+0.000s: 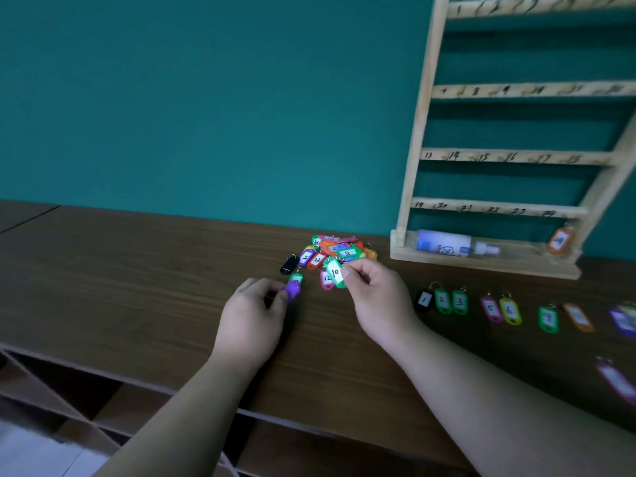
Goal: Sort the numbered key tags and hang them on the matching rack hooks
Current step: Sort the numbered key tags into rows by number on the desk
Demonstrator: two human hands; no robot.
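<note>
Both hands loaded: left hand [253, 315] pinches a small purple plastic key tag [293, 290], number hidden; right hand [373, 297] pinches a green plastic key tag marked 10 [335, 273]. Mixed pile of coloured tags [339, 250] sits just beyond the fingertips on the brown wooden table [137, 270]. Right of the right hand, a sorted row of tags [509, 310] runs 1, 2, 3, 5, 6, 9, rest blurred. Pale wooden hook rack [418, 132] stands beyond that row; I see only one orange tag, 24 [559, 241], apparently hung. I'd call it mid-sort, hanging barely started.
</note>
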